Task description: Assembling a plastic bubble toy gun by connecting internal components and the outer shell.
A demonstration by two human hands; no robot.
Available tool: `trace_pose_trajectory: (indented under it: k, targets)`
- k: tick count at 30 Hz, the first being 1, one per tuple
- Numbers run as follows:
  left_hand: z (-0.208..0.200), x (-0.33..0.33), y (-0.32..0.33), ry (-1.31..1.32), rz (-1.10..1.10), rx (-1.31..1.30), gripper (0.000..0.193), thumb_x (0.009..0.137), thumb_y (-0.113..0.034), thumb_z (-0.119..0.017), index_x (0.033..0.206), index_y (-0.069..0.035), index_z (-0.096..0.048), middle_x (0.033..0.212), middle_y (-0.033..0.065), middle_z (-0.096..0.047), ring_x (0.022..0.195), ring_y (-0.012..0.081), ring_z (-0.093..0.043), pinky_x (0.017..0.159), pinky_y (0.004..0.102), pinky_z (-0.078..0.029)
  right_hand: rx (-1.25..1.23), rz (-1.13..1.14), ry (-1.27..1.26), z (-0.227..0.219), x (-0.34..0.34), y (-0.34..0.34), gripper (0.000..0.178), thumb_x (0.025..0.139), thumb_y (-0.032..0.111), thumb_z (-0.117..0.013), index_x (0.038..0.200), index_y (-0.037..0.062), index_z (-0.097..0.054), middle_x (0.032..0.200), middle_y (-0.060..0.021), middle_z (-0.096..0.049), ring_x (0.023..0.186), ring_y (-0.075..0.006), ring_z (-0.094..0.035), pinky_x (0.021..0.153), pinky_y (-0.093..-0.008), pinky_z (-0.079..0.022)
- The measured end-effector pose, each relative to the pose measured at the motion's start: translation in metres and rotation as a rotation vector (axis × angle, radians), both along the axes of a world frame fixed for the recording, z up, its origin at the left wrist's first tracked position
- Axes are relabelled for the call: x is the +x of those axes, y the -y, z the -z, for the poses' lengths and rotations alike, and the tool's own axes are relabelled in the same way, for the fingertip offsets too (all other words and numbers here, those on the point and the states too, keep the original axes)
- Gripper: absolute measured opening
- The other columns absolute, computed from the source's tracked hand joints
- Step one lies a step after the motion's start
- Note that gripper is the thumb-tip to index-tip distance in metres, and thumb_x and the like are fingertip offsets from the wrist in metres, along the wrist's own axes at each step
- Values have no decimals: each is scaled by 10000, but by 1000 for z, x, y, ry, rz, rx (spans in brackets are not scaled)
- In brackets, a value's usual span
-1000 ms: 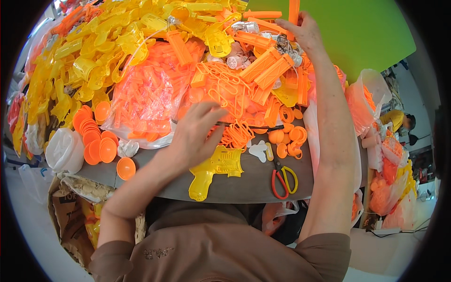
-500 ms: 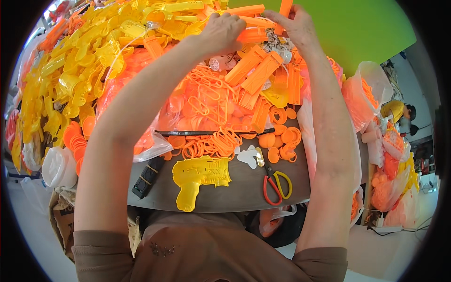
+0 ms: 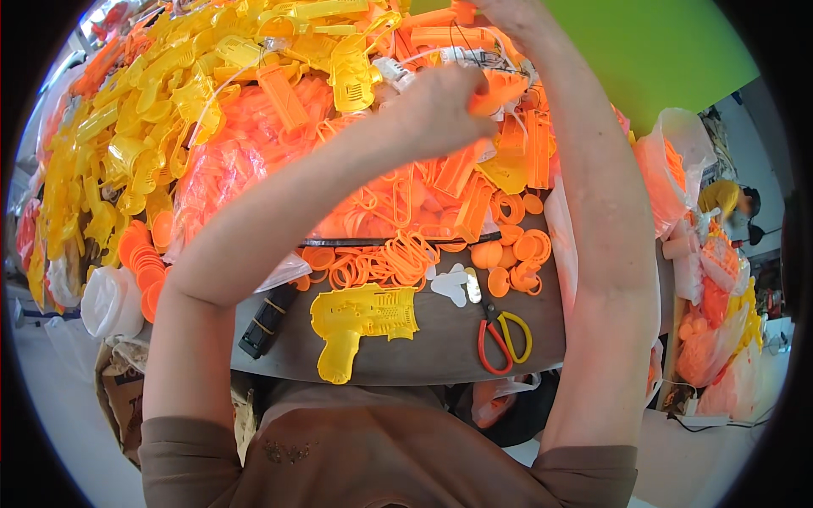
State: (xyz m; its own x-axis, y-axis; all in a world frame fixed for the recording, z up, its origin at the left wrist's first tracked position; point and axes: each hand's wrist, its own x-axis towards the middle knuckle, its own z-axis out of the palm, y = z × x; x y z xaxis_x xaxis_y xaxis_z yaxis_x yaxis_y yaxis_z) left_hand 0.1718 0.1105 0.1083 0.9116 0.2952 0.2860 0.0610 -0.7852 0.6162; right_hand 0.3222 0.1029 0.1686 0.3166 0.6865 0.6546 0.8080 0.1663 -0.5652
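Note:
My left hand (image 3: 445,112) is closed around an orange plastic piece (image 3: 501,91) that sticks out past its fingers, above the middle of the heap. At the top edge, my right hand (image 3: 517,24) is partly cut off; its fingertips pinch another orange plastic part (image 3: 462,12). Between the hands lie white parts with thin dark wires (image 3: 464,56). Nearer me, a yellow toy gun shell half (image 3: 360,326) rests on the table beside scissors (image 3: 500,334) with one red and one yellow handle. White flat cutouts (image 3: 450,285) lie by the scissor tips.
A large pile of yellow shells (image 3: 127,144) fills the left. Orange rings (image 3: 385,262) and orange discs (image 3: 512,254) lie in front of a clear bag of orange parts (image 3: 246,152). A black banded bundle (image 3: 267,322) sits near the table edge. A green board (image 3: 660,59) stands far right.
My left hand has moved right and nearer me, with an orange piece in it. My right hand has shifted up and slightly left. A yellow part now shows where my left hand was.

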Motion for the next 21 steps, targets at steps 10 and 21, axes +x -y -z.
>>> trace_pose_trajectory:
  k: [10,21]
  targets:
    - [56,10,29,400,181,132,536,713,-235,-704,1152,5,-513,1102,217,-515,1011,370,-533,838,444,-446,-7,88,-232,-6,-8,13,410,740,198,-768,1036,-22,-588,918,-98,-640,775,-177,-600,680,-290,-498]
    - [63,5,-59,87,-234,168,300,789,-218,-628,1030,-41,-602,872,147,-622,825,288,-585,738,384,-447,-24,84,-267,7,-7,34,415,755,184,-757,1053,-39,-574,914,-94,-637,751,-161,-591,641,-279,-498]
